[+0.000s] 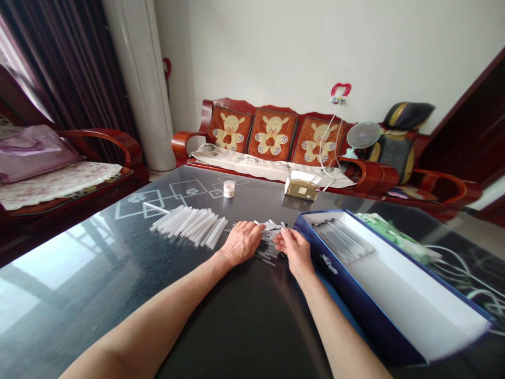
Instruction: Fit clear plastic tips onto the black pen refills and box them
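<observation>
My left hand (243, 242) is closed over the dark tabletop, its fingertips at the left end of a thin whitish piece. My right hand (294, 250) pinches near the right side of the same small pieces. Between and below both hands lies a pile of short thin pieces (269, 257) with dark ends, partly hidden by the fingers. Left of my left hand, a row of white translucent tubes (189, 223) lies side by side. To the right stands an open blue box (414, 284) with a white inside, holding several thin grey sticks (345, 239) at its far end.
On the table (158, 279) stand a small round white container (229, 189) and a tissue box (302, 188) farther back. A green and white plastic packet (394, 237) and white cables (469, 273) lie beyond the blue box. A wooden sofa is behind the table.
</observation>
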`<state>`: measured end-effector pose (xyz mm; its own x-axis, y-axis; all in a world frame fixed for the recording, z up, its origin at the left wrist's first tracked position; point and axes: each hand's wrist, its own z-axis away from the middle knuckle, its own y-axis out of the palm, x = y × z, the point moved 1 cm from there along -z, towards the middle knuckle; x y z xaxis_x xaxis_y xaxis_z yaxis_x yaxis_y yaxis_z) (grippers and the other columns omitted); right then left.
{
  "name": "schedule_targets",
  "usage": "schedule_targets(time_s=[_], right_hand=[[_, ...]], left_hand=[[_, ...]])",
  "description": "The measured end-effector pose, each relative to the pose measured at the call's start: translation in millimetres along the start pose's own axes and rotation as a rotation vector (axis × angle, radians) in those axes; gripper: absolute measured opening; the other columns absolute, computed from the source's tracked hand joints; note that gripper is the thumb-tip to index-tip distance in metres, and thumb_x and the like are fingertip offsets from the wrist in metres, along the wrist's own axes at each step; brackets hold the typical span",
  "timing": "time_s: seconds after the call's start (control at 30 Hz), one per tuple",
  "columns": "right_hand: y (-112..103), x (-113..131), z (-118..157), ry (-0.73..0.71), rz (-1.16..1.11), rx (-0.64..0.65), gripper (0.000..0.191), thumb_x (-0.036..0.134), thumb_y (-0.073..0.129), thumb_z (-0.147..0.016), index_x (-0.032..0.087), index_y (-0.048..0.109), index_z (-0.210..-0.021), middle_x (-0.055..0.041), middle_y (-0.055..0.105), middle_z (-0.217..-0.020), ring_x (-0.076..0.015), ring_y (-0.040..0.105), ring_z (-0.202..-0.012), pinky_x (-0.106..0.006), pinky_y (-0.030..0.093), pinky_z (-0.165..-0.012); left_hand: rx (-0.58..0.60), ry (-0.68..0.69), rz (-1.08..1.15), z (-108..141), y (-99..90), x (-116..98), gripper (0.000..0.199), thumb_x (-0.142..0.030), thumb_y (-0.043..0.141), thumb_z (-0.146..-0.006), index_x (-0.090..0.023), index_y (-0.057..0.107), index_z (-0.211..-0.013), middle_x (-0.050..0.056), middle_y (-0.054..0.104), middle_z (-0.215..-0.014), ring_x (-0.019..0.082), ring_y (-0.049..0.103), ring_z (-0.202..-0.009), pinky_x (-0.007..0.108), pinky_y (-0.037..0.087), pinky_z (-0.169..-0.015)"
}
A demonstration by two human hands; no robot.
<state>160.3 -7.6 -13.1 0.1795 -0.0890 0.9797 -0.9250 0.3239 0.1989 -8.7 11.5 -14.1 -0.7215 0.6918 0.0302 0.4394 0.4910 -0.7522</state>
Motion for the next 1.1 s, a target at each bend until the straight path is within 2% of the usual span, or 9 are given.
schedule_targets(time_s=[0.1, 0.2, 0.3, 0.47, 0.63, 0.8, 1.03, 1.1], right_hand=[[8.9, -7.9, 5.0, 0.027, 0.032, 0.088, 0.034, 0.049, 0.075, -0.064, 0.02, 0.065, -0.077, -0.0016, 0.069, -0.068, -0.0178, 0.066, -0.06, -0.026, 0.051, -0.05], [13.0, -11.2, 6.5, 0.031, 0.011, 0.121, 0.033, 0.049, 0.075, -0.065, 0.02, 0.064, -0.077, -0.0013, 0.07, -0.069, -0.0181, 0.066, -0.062, -0.027, 0.051, -0.051], [11.9, -11.5, 5.4, 0.058, -0.047, 0.149, 0.032, 0.047, 0.076, -0.065, 0.02, 0.064, -0.078, -0.0006, 0.069, -0.069, -0.0172, 0.066, -0.063, -0.025, 0.05, -0.051], [11.1, -11.8, 5.3, 0.084, -0.055, 0.218, 0.035, 0.049, 0.077, -0.064, 0.02, 0.064, -0.081, -0.0018, 0.071, -0.072, -0.0192, 0.068, -0.069, -0.026, 0.05, -0.053], [11.7, -11.2, 6.0, 0.085, 0.007, 0.193, 0.04, 0.053, 0.076, -0.063, 0.02, 0.066, -0.082, -0.0033, 0.072, -0.075, -0.02, 0.068, -0.067, -0.027, 0.051, -0.052], [9.8, -11.6, 6.2, 0.122, 0.059, 0.208, 0.037, 0.053, 0.075, -0.065, 0.019, 0.068, -0.078, -0.0037, 0.071, -0.072, -0.0185, 0.067, -0.065, -0.025, 0.049, -0.049], [12.2, -8.7, 8.1, 0.047, 0.018, 0.268, 0.031, 0.044, 0.076, -0.064, 0.021, 0.068, -0.083, -0.0016, 0.071, -0.08, -0.0188, 0.067, -0.077, -0.024, 0.052, -0.056], [12.6, -7.7, 8.4, 0.043, 0.011, 0.285, 0.032, 0.041, 0.076, -0.063, 0.022, 0.067, -0.088, -0.0007, 0.07, -0.084, -0.0183, 0.067, -0.078, -0.023, 0.051, -0.053]], left_hand=[[0.017, -0.006, -0.035, -0.4, 0.1, -6.6, 0.025, -0.026, 0.038, -0.096, -0.02, 0.059, -0.107, 0.005, 0.06, -0.081, 0.018, 0.055, -0.075, 0.032, 0.044, -0.072], [0.018, -0.03, -0.029, -0.4, -0.1, -10.2, 0.025, -0.031, 0.039, -0.097, -0.019, 0.061, -0.097, 0.005, 0.06, -0.082, 0.017, 0.055, -0.075, 0.031, 0.044, -0.073], [0.013, -0.043, -0.009, -0.6, -0.3, -11.1, 0.027, -0.036, 0.039, -0.097, -0.019, 0.06, -0.099, 0.005, 0.06, -0.084, 0.017, 0.057, -0.076, 0.03, 0.046, -0.074], [0.069, -0.096, 0.024, 0.0, 2.6, -11.7, 0.023, -0.03, 0.039, -0.097, -0.019, 0.059, -0.099, 0.005, 0.059, -0.086, 0.016, 0.058, -0.077, 0.027, 0.048, -0.072], [0.079, -0.087, 0.005, 1.1, 3.6, -11.2, 0.021, -0.022, 0.037, -0.096, -0.019, 0.058, -0.099, 0.006, 0.058, -0.09, 0.017, 0.055, -0.081, 0.029, 0.048, -0.073], [0.061, -0.066, 0.022, 0.8, 0.4, -8.7, 0.021, -0.029, 0.04, -0.096, -0.019, 0.059, -0.097, 0.006, 0.059, -0.09, 0.018, 0.054, -0.082, 0.028, 0.048, -0.072], [0.08, -0.074, -0.027, 2.6, 3.8, -4.0, 0.022, -0.027, 0.041, -0.096, -0.019, 0.06, -0.088, 0.005, 0.057, -0.081, 0.017, 0.053, -0.077, 0.026, 0.044, -0.064], [0.077, -0.081, -0.037, 2.7, 4.3, -3.0, 0.023, -0.028, 0.041, -0.096, -0.019, 0.059, -0.087, 0.005, 0.057, -0.08, 0.017, 0.053, -0.076, 0.026, 0.043, -0.062]])
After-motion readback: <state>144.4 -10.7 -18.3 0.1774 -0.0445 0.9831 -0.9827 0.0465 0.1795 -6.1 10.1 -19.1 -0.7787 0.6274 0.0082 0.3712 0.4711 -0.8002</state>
